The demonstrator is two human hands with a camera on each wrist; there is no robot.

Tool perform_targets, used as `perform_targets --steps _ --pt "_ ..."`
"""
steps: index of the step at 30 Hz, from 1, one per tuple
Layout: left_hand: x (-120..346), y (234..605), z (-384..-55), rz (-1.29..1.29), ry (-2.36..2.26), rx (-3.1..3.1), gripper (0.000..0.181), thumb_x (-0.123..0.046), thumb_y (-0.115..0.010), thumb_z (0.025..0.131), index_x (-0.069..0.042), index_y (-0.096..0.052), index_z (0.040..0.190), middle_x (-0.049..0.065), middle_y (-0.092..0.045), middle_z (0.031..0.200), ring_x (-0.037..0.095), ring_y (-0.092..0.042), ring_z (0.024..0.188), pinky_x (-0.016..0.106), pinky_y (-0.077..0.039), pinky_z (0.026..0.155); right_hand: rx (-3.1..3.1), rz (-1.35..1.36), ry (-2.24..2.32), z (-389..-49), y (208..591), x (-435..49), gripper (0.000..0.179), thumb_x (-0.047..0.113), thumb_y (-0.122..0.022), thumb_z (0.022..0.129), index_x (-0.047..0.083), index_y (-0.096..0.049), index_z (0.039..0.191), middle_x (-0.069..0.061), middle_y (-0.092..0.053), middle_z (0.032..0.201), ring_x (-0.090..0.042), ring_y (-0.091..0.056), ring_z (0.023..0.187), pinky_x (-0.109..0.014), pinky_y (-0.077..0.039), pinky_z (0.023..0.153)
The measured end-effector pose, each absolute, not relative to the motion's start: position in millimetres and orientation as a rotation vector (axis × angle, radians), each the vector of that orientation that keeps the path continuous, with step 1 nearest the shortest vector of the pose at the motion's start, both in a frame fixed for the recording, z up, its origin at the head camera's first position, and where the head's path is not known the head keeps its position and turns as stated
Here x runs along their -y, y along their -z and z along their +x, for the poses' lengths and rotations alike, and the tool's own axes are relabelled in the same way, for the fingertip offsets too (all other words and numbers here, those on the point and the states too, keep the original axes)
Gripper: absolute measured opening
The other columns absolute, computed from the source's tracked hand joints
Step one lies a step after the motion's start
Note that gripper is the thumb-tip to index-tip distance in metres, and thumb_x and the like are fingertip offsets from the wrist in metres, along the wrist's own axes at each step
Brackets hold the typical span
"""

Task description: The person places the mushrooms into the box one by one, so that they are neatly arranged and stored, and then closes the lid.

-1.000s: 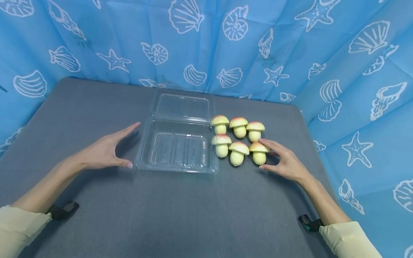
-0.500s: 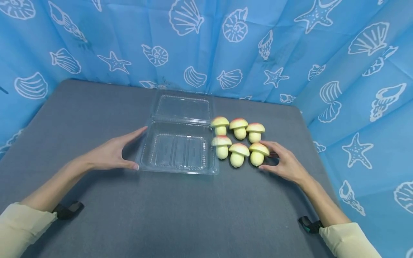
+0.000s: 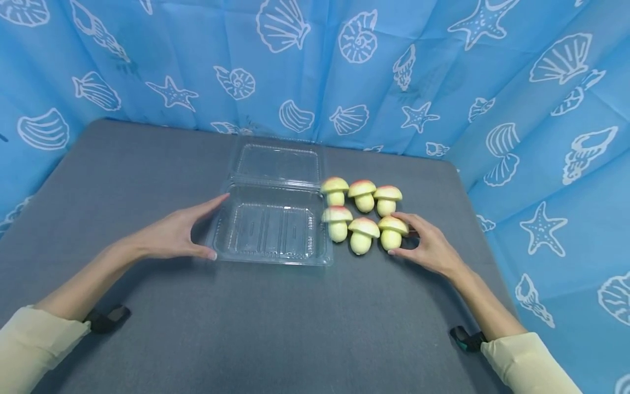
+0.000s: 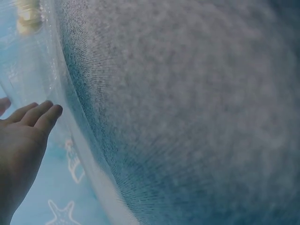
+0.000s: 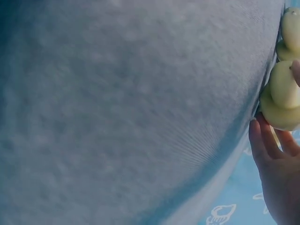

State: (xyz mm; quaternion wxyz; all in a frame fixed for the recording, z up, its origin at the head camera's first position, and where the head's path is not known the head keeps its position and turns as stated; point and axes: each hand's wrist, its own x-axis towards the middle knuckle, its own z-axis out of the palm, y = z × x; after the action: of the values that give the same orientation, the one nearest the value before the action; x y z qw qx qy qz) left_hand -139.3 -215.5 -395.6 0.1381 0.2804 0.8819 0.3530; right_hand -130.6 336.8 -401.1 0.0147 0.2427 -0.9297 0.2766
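My left hand (image 3: 172, 232) is at the left side of a clear plastic clamshell container (image 3: 270, 260), thumb and index finger spread along its edge. In the left wrist view the fingers of that left hand (image 4: 28, 136) are straight beside the clear wall. My right hand (image 3: 433, 246) holds the front right toy mushroom (image 3: 391, 241), index finger at the pale yellow cap and thumb low on the stem. The right wrist view has this mushroom (image 5: 283, 89) between the thumb and fingers of the right hand (image 5: 279, 164). The mushroom stands upright on the table.
Several more yellow mushrooms with reddish tops, such as the front middle mushroom (image 3: 362, 235), stand in two rows right of the container. Its lid (image 3: 278, 164) lies open toward the back. A blue shell-print curtain (image 3: 315, 71) borders the grey table (image 3: 295, 328) behind and at right.
My left hand has moved right, up to the container's left edge. My right hand has closed in on the front right mushroom, which has shifted slightly left.
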Motion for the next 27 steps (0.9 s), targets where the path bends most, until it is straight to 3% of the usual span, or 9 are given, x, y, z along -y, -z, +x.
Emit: perform_targets --steps 13,20,27 --pt "209 396 -141 0.799 -0.979 -2.55 0.118 -0.048 -0.085 0.074 -0.019 -0.01 0.162 0.017 -0.017 0.164 0.043 -0.021 0.147 0.065 -0.022 0.114 2.841 0.801 -0.929 -140 380 -338 0.081 0.01 -0.087 0.076 0.013 -0.048 0.147 -0.009 -0.056 0.13 -0.024 -0.057 0.113 -0.043 -0.057 0.087" --pt "209 395 -140 0.815 -1.039 -2.499 0.122 -0.045 -0.086 0.074 -0.017 -0.006 0.162 0.02 -0.016 0.163 0.044 -0.031 0.142 0.06 -0.03 0.113 2.818 0.805 -0.943 -128 339 -309 0.073 -0.004 -0.084 0.075 -0.003 -0.05 0.14 -0.018 -0.055 0.13 -0.026 -0.055 0.112 -0.044 -0.055 0.087" --pt "208 396 -141 0.827 -1.078 -2.451 0.125 -0.04 -0.088 0.074 -0.016 -0.002 0.161 0.023 -0.017 0.162 0.045 -0.037 0.139 0.055 -0.034 0.112 2.805 0.82 -0.954 -132 330 -303 0.073 -0.003 -0.083 0.076 -0.003 -0.049 0.141 -0.017 -0.056 0.132 -0.006 -0.051 0.116 -0.035 -0.055 0.09"
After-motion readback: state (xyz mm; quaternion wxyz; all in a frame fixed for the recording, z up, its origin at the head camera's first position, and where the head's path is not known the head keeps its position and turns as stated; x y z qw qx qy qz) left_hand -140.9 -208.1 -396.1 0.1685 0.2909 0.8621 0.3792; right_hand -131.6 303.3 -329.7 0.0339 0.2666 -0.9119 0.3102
